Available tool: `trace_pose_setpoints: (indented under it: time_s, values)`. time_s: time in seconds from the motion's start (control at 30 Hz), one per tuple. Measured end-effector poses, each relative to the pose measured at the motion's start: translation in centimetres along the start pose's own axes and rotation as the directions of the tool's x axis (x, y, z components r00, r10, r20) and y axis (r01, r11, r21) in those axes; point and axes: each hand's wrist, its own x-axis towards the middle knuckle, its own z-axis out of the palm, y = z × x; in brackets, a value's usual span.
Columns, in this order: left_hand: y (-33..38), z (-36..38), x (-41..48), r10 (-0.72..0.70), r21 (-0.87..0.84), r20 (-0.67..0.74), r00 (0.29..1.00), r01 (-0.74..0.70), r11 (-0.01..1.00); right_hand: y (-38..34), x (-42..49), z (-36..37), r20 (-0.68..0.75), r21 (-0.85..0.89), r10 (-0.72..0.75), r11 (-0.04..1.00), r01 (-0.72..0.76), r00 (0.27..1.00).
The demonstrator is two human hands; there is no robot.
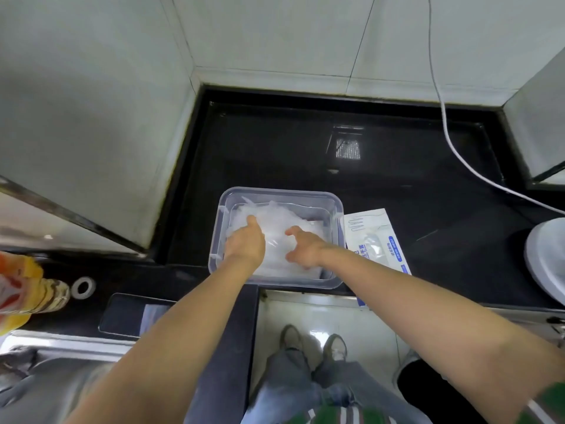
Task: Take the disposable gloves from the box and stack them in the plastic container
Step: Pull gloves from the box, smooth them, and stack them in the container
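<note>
From my remote seat, L to R: sink (46, 362) at the counter's (397, 166) near-left end, w/ a tape roll (83, 287) just behind it.

The plastic container (276, 191) sits at the counter's front edge, about mid-span. Gloves (275, 215) are already piled inside, filling most of the floor.

Left hand (244, 244) is palm-down on the pile's left side, fingers straight, pressing, not clamped on anything. Right hand (304, 250) is over the pile's right side, thumb and fingers spread apart. I see nothing pinched, though it's blurred.

Handling, my guess: thin film gloves, near weightless, floppy, slick, clingy, springy w/ trapped air. They'll puff up and slide, so flat palms on the middle beat pinching. If I must lift some, I'd take them at the cuff end.

Orientation: the glove fingers seem to fan toward the container's far-left corner, so the pile's long axis prob. runs near-to-far. Can't be sure thru the film.

The box (374, 237) lies flat just beside the container's right wall, long axis near-to-far. Its near end reaches the counter's front edge.

Far right, a white cable (452, 139) trails across the counter's back-right corner.
</note>
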Motion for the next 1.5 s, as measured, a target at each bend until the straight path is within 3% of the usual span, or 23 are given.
trace_pose_setpoints:
  time_s: [0.03,0.1,0.17,0.23,0.27,0.33,0.37,0.43,0.53,0.63,0.77,0.83,0.9,1.0,1.07,1.13,1.27,1.37,1.5]
  values:
    - [0.0,-0.1,0.2,-0.022,0.051,0.011,1.0,0.022,0.998,0.0,0.2,0.2,0.038,-0.013,0.03,0.999,-0.03,0.999]
    - [-0.3,0.1,0.5,0.001,0.147,-0.124,0.992,0.017,0.989,0.1,0.5,0.6,0.078,-0.008,0.069,0.998,-0.069,0.995]
    - [-0.1,0.2,0.4,0.172,0.262,-0.313,0.934,-0.089,0.961,0.4,0.7,0.9,0.091,-0.008,0.076,0.997,-0.075,0.993]
    - [1.0,-0.1,0.1,0.354,0.319,-0.391,0.849,-0.235,0.918,0.5,1.1,1.1,0.102,-0.052,0.075,0.996,-0.07,0.992]
    - [1.6,-0.1,0.0,0.428,0.31,-0.373,0.824,-0.324,0.894,0.7,1.4,1.2,0.101,-0.077,0.077,0.995,-0.069,0.992]
    - [2.5,0.4,0.2,0.409,0.18,-0.178,0.895,-0.379,0.908,0.7,1.5,1.3,0.106,-0.095,0.083,0.993,-0.073,0.991]
    - [2.5,0.8,0.7,0.331,0.117,-0.033,0.943,-0.325,0.938,0.7,1.5,1.2,0.115,-0.084,0.095,0.993,-0.085,0.989]
    - [1.8,1.6,1.7,0.136,0.05,0.2,0.97,-0.149,0.988,0.9,1.2,1.0,0.133,-0.031,0.117,0.993,-0.113,0.984]
    - [0.3,2.1,2.2,0.005,0.17,0.216,0.976,-0.043,0.984,1.0,0.9,1.1,0.117,0.057,0.178,0.981,-0.186,0.977]
    - [-0.8,2.6,2.5,-0.031,0.271,0.255,0.966,-0.041,0.962,0.9,0.9,1.2,0.057,0.123,0.237,0.962,-0.242,0.97]
    - [-0.8,2.6,2.6,-0.024,0.279,0.247,0.969,-0.047,0.959,0.5,0.6,0.8,0.066,0.173,0.25,0.951,-0.258,0.966]
    - [-0.3,1.8,2.0,-0.002,0.274,0.176,0.984,-0.047,0.96,0.3,0.3,0.1,0.037,0.232,0.191,0.953,-0.195,0.981]
    - [0.2,0.9,1.1,0.04,0.275,0.058,0.997,-0.055,0.96,-0.2,-0.2,-1.3,-0.048,0.324,0.055,0.945,-0.036,0.997]
    - [1.3,0.0,-0.1,0.106,0.235,-0.181,0.978,-0.061,0.97,-0.5,-2.5,-4.5,-0.281,0.47,-0.123,0.847,0.249,0.952]
    - [2.1,-0.4,-0.7,0.114,0.161,-0.305,0.946,-0.067,0.985,0.6,-4.0,-6.8,-0.468,0.397,-0.147,0.846,0.356,0.871]
    - [3.0,-0.8,-1.6,0.101,0.063,-0.362,0.927,-0.083,0.995,3.0,-4.8,-8.3,-0.567,0.321,-0.1,0.887,0.331,0.817]
    - [6.2,-1.7,-3.4,0.166,-0.068,-0.45,0.878,-0.219,0.973,9.0,-5.3,-8.6,-0.495,0.145,0.077,0.989,-0.005,0.865]
    - [10.1,-1.0,-4.8,0.294,-0.075,-0.371,0.881,-0.344,0.936,12.3,-6.1,-6.7,-0.372,-0.101,0.081,0.987,-0.127,0.925]
    - [14.6,1.5,-6.9,0.439,-0.161,-0.233,0.868,-0.48,0.862,13.3,-6.5,-4.6,-0.46,-0.302,-0.031,0.945,-0.124,0.887]
